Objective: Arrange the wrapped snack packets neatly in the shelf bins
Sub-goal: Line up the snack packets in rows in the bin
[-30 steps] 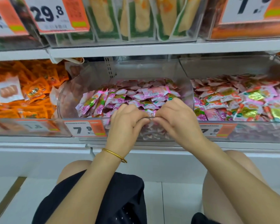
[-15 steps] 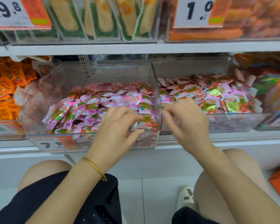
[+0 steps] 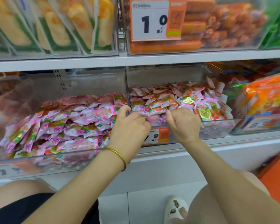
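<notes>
my left hand (image 3: 129,126) pinches a pink packet (image 3: 150,121) at the front corner of the bin (image 3: 217,129) to square it with the row, while my right hand (image 3: 184,123) curls into the snack packets (image 3: 187,101) alongside, its hold not discernible.

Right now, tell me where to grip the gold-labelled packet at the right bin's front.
Pinch the gold-labelled packet by its free right edge, coming from above over the bin's front wall: it lies face-up atop the pile.

White shelf (image 3: 249,143): two clear bins (image 3: 217,128) side by side, heaped with snack packets (image 3: 81,125).
</notes>
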